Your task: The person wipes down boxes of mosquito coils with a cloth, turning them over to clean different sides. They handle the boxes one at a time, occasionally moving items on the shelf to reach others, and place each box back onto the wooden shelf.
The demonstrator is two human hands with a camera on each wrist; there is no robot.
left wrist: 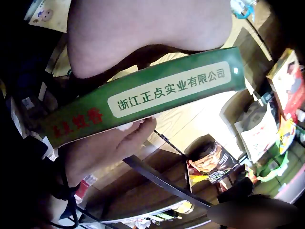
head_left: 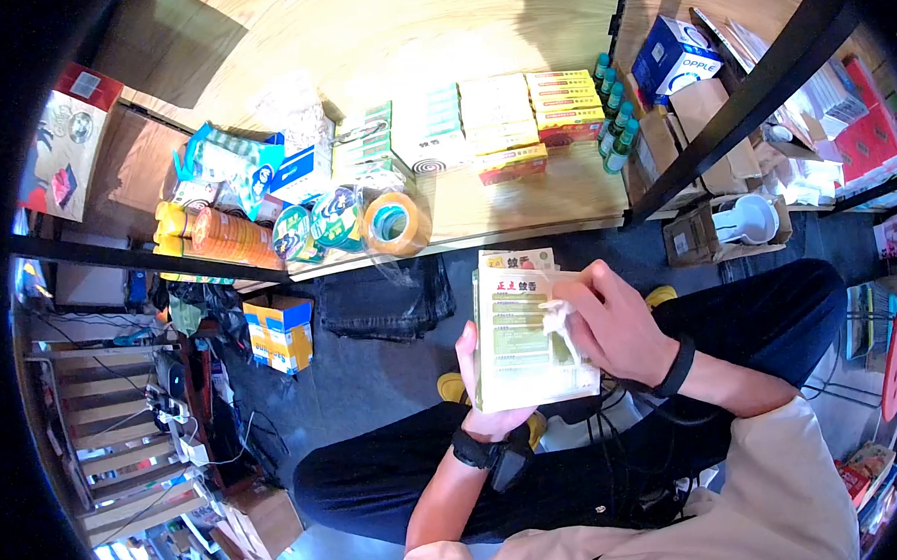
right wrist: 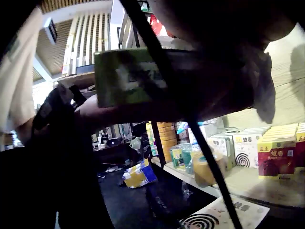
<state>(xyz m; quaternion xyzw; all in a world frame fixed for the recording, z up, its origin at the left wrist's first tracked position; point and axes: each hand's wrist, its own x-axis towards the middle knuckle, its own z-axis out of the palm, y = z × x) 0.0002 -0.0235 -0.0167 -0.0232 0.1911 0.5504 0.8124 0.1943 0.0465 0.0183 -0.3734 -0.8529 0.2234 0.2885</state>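
Observation:
My left hand (head_left: 497, 421) grips a flat green-and-white mosquito coil box (head_left: 517, 369) from below, its thumb up along the left edge. The box's green side with white lettering shows in the left wrist view. My right hand (head_left: 616, 335) pinches a crumpled white tissue (head_left: 558, 320) against the printed face near the right edge. The tissue also hangs beside the fingers in the right wrist view. Just beyond the held box, another mosquito coil box (head_left: 516, 259) is partly covered by it; a black spiral shows on that box in the right wrist view.
On the low wooden shelf (head_left: 575, 199) ahead stand rows of yellow-red boxes (head_left: 564, 105), several green bottles (head_left: 617, 137) and a tape roll (head_left: 396, 224). A blue-yellow carton (head_left: 279, 332) stands on the floor at left. A black shelf post (head_left: 741, 102) slants across the right.

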